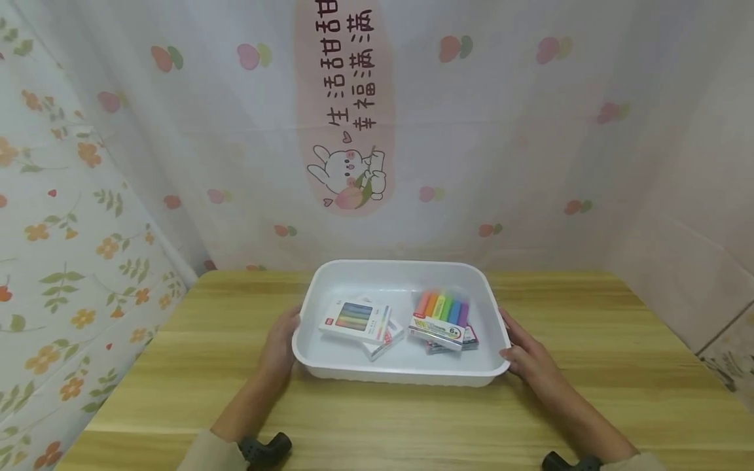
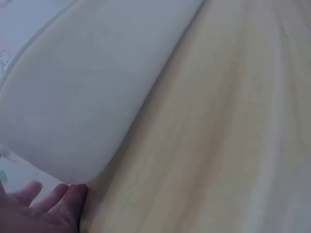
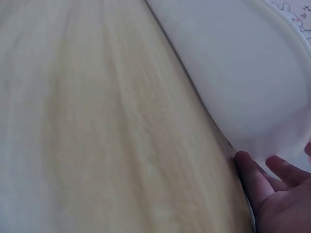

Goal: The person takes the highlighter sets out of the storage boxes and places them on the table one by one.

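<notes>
Bracketing the white tray point(image 1: 312, 288) from both sides, my hands sit at its short ends: the left hand point(image 1: 281, 340) against the left wall, the right hand point(image 1: 526, 353) against the right wall near the front corner. On both, the fingers look fairly straight and relaxed, laid along the plastic, not hooked over the rim; the wrist views show fingertips point(image 2: 73, 196) just meeting the tray's rounded lower edge, and the same on the other side point(image 3: 248, 167). I'd call both hands open and pressing, not clamped.

The tray rests flat on the wooden tabletop point(image 1: 589, 340), about in the middle, close to the curtain-covered back wall. Inside it lie a white box of coloured pens point(image 1: 355, 319) on the left, overlapping a second white box point(image 1: 385, 341), and a pack of bright highlighters point(image 1: 443, 318) on the right, resting on another pack.

To handle this well, I judge the pressure should be even from both ends so the thin plastic doesn't buckle or skew. The boxes are loose and stacked, so any tilt would slide them; keeping the tray level and moving slowly seems wise.
</notes>
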Motion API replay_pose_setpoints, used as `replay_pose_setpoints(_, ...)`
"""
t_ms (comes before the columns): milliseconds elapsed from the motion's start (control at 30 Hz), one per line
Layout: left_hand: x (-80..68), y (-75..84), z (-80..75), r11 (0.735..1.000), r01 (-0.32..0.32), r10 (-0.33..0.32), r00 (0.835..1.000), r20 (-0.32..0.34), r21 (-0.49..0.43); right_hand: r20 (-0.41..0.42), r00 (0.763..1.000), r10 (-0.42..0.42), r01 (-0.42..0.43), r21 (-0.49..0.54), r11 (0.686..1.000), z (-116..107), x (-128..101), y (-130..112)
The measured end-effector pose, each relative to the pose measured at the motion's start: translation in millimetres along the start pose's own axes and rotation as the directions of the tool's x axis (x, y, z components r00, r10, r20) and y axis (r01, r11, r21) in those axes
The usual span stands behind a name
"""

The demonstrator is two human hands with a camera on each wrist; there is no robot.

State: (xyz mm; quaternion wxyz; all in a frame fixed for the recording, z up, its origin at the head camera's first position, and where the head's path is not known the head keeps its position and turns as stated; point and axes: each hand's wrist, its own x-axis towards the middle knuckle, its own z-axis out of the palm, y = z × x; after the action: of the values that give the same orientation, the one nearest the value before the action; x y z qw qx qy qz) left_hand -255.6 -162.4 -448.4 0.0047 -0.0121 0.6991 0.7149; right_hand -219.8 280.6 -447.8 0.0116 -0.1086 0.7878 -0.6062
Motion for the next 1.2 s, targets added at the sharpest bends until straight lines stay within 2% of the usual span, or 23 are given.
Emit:
replay_pose_setpoints(100,1.1,-2.8,-0.4,0.989,-0.011,0.015,0.999,-0.028,0.146,0.000,0.999,0.050,-0.050,-0.028,0.998,-1.8,0.9,-5.8)
replay_pose_setpoints(200,-0.9,-3.3,0.4,0.976,-0.016,0.029,0.998,-0.061,0.216,0.019,0.996,0.085,-0.082,-0.110,0.991,-4.2,1.6,-12.9)
replay_pose_setpoints(400,-1.0,-2.4,2.5,0.973,-0.023,0.037,0.998,-0.056,0.230,0.021,0.988,0.152,-0.138,-0.317,0.938,-9.9,4.4,-30.7)
replay_pose_setpoints(500,-1.5,-2.8,1.7,0.973,-0.022,0.035,0.998,-0.052,0.232,0.002,0.986,0.169,-0.156,-0.367,0.917,-11.7,11.0,-44.6)
replay_pose_setpoints(633,-2.3,-3.4,1.7,0.971,-0.039,0.052,0.997,-0.049,0.236,0.000,0.985,0.170,-0.156,-0.398,0.904,-14.4,21.6,-63.9)
replay_pose_setpoints(867,0.3,-4.4,3.0,0.962,-0.079,0.093,0.995,-0.041,0.260,-0.024,0.980,0.199,-0.185,-0.496,0.849,-9.2,33.3,-87.0)
replay_pose_setpoints(1033,-0.2,-3.5,2.5,0.965,-0.081,0.096,0.994,-0.049,0.251,-0.001,0.977,0.213,-0.184,-0.509,0.841,8.1,42.6,-103.0)
replay_pose_setpoints(1200,-0.7,-5.3,1.8,0.965,-0.079,0.098,0.993,-0.064,0.251,0.053,0.982,0.179,-0.130,-0.493,0.860,28.1,51.9,-115.5)
